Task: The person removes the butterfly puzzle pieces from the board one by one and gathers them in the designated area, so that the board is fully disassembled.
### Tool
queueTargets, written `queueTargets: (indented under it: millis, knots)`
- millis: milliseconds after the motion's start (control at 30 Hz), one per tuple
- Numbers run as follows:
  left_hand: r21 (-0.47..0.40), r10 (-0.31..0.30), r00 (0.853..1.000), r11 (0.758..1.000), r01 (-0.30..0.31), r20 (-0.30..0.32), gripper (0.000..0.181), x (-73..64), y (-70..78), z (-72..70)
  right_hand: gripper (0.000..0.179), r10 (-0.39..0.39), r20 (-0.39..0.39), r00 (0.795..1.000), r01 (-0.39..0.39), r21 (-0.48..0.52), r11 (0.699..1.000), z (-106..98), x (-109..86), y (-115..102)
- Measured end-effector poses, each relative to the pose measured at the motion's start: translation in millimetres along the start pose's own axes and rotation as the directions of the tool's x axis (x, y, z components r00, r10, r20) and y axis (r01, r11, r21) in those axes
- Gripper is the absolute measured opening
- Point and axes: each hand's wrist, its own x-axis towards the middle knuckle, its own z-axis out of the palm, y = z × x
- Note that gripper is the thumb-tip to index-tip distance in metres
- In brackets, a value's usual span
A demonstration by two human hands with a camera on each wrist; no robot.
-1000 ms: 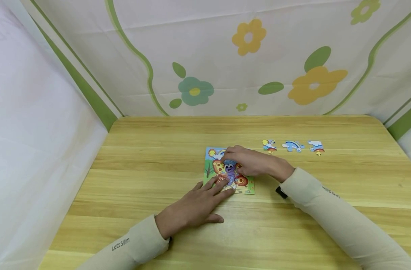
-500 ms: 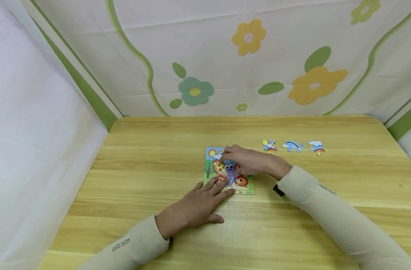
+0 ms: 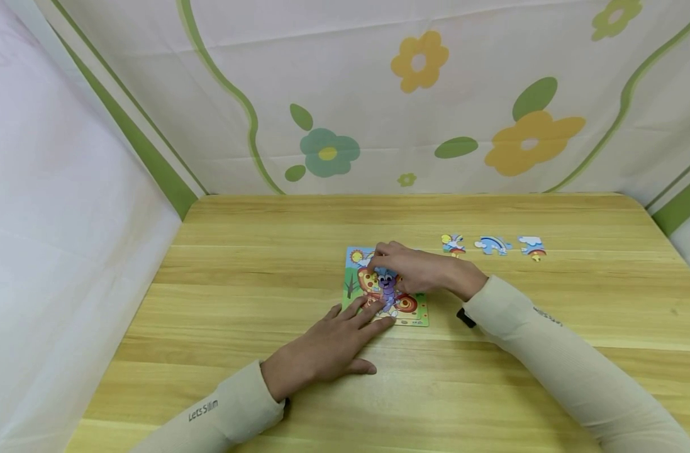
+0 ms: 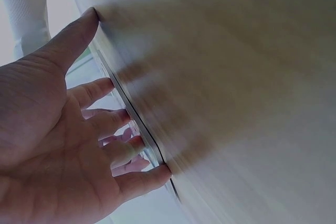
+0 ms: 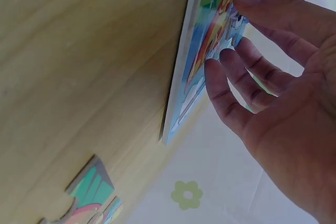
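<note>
A small jigsaw board (image 3: 350, 304) with a butterfly picture lies on the wooden table. My left hand (image 3: 329, 346) rests across its lower edge, fingers spread and fairly straight; the left wrist view has the fingertips (image 4: 140, 142) along the board's side and the thumb on the table. My right hand (image 3: 418, 269) reaches over the board's upper right with bent fingers. Its thumb and fingers straddle the puzzle piece with the purple butterfly face (image 3: 386, 282), which sits in the picture. In the right wrist view, the thumb (image 5: 262, 6) and fingertips meet the board's printed face.
Three loose puzzle pieces lie in a row right of the board: one with a sun (image 3: 452, 243), one with a rainbow (image 3: 492, 245) and one with a cloud (image 3: 531, 245). A white flowered cloth (image 3: 378, 119) hangs behind the table (image 3: 254, 270).
The right hand and forearm have shifted very slightly left, with the fingers still at the butterfly's head. The left hand, the board and the loose pieces stay put.
</note>
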Motion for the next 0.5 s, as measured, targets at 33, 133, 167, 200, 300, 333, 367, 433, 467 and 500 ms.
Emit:
queueTargets:
  millis: [33,133,167,200,300,333,367,433,467,500]
  knots:
    - [-0.002,-0.001,1.000,1.000,0.001,0.001,0.080,-0.1,0.1,0.0,0.054,0.000,-0.001,1.000,0.000,0.000,1.000,0.0,0.0,-0.1]
    - [-0.008,-0.004,1.000,1.000,0.004,0.002,0.081,-0.2,0.4,0.0,0.053,0.005,0.001,1.000,-0.005,0.004,1.000,0.1,-0.5,-0.4]
    - [-0.009,-0.004,1.000,1.000,0.004,0.001,0.081,-0.3,0.4,-0.1,0.053,0.007,0.002,1.000,-0.007,0.005,1.000,0.2,-0.6,-0.6]
    - [-0.010,-0.004,1.000,1.000,0.004,0.002,0.081,-0.3,0.5,0.0,0.053,0.008,0.004,1.000,-0.008,0.006,1.000,0.4,-0.7,-0.8]
    - [-0.013,-0.005,1.000,1.000,0.005,0.003,0.080,-0.1,0.3,0.1,0.053,0.009,0.005,1.000,-0.009,0.010,1.000,0.4,-0.9,-1.4]
    - [-0.013,-0.005,1.000,1.000,0.005,0.004,0.080,-0.1,0.3,0.1,0.053,0.008,0.004,1.000,-0.008,0.012,1.000,0.3,-0.8,-1.6]
    - [-0.013,-0.006,1.000,1.000,0.006,0.004,0.080,-0.2,0.4,0.1,0.053,0.008,0.004,1.000,-0.008,0.014,1.000,0.3,-0.9,-1.8]
    - [-0.012,-0.006,1.000,1.000,0.006,0.004,0.080,-0.3,0.6,0.0,0.053,0.009,0.005,1.000,-0.009,0.019,1.000,0.3,-0.9,-2.1]
    - [-0.009,-0.007,1.000,1.000,0.007,0.004,0.080,-0.4,0.7,0.1,0.053,0.010,0.005,1.000,-0.010,0.022,1.000,0.2,-0.9,-2.1]
    - [-0.008,-0.007,1.000,1.000,0.007,0.004,0.080,-0.5,0.9,0.1,0.053,0.011,0.006,1.000,-0.012,0.024,1.000,0.2,-1.0,-2.2]
